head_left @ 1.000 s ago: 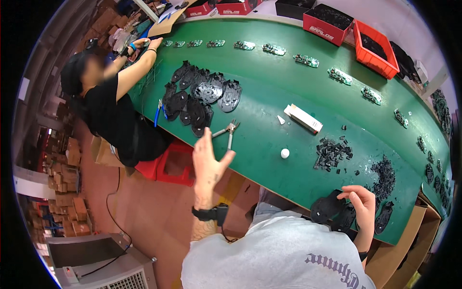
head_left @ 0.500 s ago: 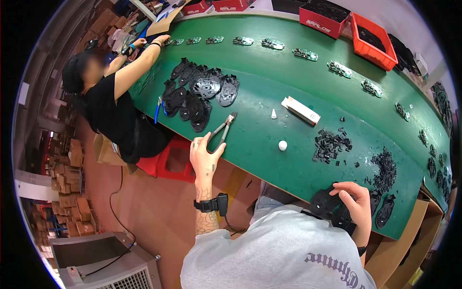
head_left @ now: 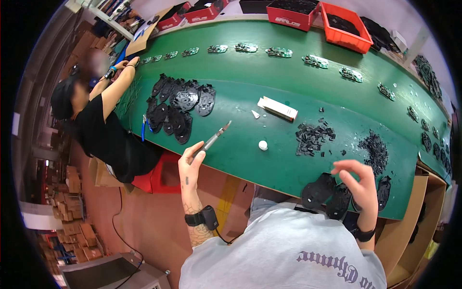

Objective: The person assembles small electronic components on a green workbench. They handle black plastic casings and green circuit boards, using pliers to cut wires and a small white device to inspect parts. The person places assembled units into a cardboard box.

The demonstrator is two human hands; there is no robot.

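My left hand (head_left: pixel 191 168) is closed around the handles of a pair of cutting pliers (head_left: pixel 211 140). Raised a little, the pliers point away to the upper right, and their handles sit close together. Over the near right edge of the green table hovers my right hand (head_left: pixel 358 182), its fingers bent and apart, with nothing seen between them. Below and beside it lie black plastic shells (head_left: pixel 318 191), partly hidden by the hand and wrist. A small white bottle (head_left: pixel 263 145) stands in the middle of the table, and beyond it are a white nozzle cap (head_left: pixel 255 114) and a narrow white box (head_left: pixel 277 109).
Heaps of small black parts (head_left: pixel 313 138) and thin black pieces (head_left: pixel 374 151) lie at right. More black shells (head_left: pixel 185 101) cluster at left, near blue-handled pliers (head_left: pixel 143 127). A row of green circuit boards (head_left: pixel 279 52) curves behind. Another person (head_left: pixel 110 125) works at far left.
My left hand has closed on the cutting pliers and lifted them off the table. My right hand has risen slightly from the black shells. The whole view has shifted.
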